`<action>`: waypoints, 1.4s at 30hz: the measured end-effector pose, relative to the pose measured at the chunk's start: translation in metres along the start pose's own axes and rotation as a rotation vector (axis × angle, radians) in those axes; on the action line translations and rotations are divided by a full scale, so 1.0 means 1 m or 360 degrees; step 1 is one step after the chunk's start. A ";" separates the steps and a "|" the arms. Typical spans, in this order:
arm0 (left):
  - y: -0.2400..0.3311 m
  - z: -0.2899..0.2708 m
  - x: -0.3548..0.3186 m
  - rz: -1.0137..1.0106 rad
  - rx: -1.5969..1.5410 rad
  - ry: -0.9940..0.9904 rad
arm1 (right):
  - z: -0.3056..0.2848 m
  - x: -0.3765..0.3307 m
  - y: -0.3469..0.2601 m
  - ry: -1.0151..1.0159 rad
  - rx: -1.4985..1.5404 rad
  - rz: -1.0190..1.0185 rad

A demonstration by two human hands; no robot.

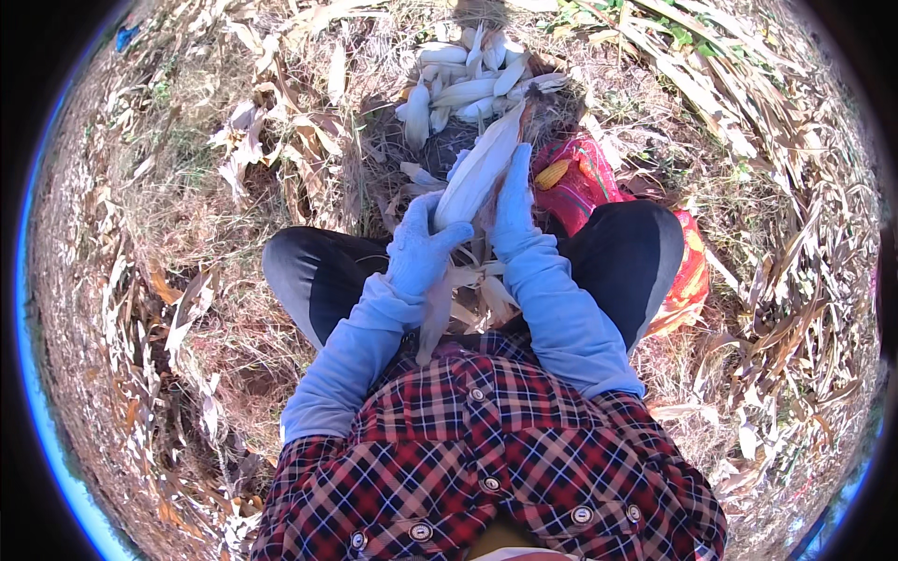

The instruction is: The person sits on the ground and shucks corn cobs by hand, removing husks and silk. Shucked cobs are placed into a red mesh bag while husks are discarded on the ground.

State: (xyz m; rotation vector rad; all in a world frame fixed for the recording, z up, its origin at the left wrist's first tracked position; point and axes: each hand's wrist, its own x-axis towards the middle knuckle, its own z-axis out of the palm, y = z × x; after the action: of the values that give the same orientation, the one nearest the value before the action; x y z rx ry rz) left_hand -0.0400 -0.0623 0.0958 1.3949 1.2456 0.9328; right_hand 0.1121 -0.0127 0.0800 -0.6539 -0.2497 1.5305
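Observation:
An ear of corn in its pale dry husk (pixel 479 173) slants up and away between my hands, above my crossed legs. My gloved left hand (pixel 421 245) wraps round its lower end, thumb across the front. Along the upper right side of the ear lies my gloved right hand (pixel 513 201), its fingers stretched out and pressed against the husk. A strip of peeled husk (pixel 435 313) hangs below my left hand toward my lap. Just beyond the ear is a pile of unhusked corn ears (pixel 472 79) on the ground.
A red mesh sack (pixel 687 280) lies by my right knee, and a yellow husked ear (pixel 554 174) rests on its far part. Dry husks and stalks (pixel 248 140) litter the grass all round. Longer stalks with green leaves (pixel 673 56) lie at the far right.

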 end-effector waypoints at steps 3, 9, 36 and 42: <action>-0.015 0.002 0.003 0.0605 0.0623 0.0359 | -0.008 -0.002 0.017 -0.0069 0.0299 0.0159; -0.023 -0.012 0.018 0.0539 0.0425 0.0251 | -0.021 0.004 0.018 -0.0253 0.0122 0.0193; -0.099 -0.056 0.028 -0.0133 0.0760 0.0245 | 0.010 -0.024 -0.008 -0.0806 -0.0155 0.0502; 0.025 -0.043 0.033 0.0296 -0.0270 0.0122 | 0.011 -0.028 0.002 -0.0628 -0.0359 0.0481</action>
State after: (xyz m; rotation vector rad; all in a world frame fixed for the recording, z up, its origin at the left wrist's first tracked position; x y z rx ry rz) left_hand -0.0706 -0.0210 0.1260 1.3665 1.0786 1.2015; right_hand 0.1030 -0.0379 0.0944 -0.5776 -0.6535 1.9381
